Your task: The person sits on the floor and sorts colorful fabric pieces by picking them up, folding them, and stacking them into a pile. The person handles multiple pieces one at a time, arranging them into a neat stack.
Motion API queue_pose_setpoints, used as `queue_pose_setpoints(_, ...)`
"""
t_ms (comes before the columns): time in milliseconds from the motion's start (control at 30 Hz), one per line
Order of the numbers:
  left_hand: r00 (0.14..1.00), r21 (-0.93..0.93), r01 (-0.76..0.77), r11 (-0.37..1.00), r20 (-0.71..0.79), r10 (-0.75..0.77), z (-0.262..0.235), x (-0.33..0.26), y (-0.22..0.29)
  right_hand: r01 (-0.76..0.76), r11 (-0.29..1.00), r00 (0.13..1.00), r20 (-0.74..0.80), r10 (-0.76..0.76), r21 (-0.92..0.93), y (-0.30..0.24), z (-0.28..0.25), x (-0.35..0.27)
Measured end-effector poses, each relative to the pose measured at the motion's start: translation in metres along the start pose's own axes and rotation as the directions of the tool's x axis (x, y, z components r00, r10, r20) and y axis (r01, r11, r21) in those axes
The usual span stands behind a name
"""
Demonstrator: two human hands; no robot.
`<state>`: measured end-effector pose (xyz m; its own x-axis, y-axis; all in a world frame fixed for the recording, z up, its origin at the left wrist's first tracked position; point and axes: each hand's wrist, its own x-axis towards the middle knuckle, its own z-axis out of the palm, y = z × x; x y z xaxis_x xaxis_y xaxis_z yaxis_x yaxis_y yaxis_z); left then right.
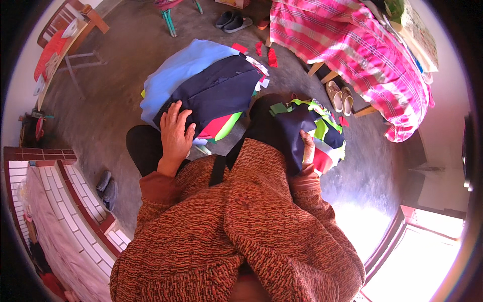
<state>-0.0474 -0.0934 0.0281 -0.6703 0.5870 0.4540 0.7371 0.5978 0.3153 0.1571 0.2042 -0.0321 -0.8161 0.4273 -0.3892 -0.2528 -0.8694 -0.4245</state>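
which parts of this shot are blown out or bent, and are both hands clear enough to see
Head view: glare whites out the lower-right floor and the opening beside it; head view: the white tiles at left look bent; head view: the left hand on dark cloth shows clearly, the right hand is partly hidden by the scrap bundle.

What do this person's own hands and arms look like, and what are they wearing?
The left hand and right hand are human, with no gloves visible. The long sleeves have a textured, flecked rust-orange and black pattern, ending in plain reddish-brown cuffs. I see no cables or markings.
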Motion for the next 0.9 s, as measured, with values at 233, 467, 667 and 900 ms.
queue_pose_setpoints(233, 0.987, -0.633, 0.018, 0.774, 0.135, 0.088, -0.003, 0.025, 0.063, 0.153, 0.905, 0.973, -0.098, -0.208, -0.397, 0.007, 0.04, -0.015)
queue_pose_setpoints(467, 0.896, -0.836, 0.326, 0.442, 0.423, 0.138, 0.039, 0.024, 0.125, 0.25, 0.739, 0.967, 0.191, -0.166, -0.625, 0.032, 0.059, -0.024)
queue_pose_setpoints(667, 0.912, -0.765, 0.349, 0.541, 0.411, -0.007, 0.046, 0.032, 0.128, 0.399, 0.041, 0.91, 0.39, -0.137, -0.916, 0.029, 0.063, -0.027)
queue_pose_setpoints(900, 0.964, -0.687, 0.189, 0.701, 0.265, 0.0, 0.054, 0.028, 0.121, 0.676, -0.443, 0.656, 0.755, -0.004, -0.59, 0.05, 0.066, -0.021)
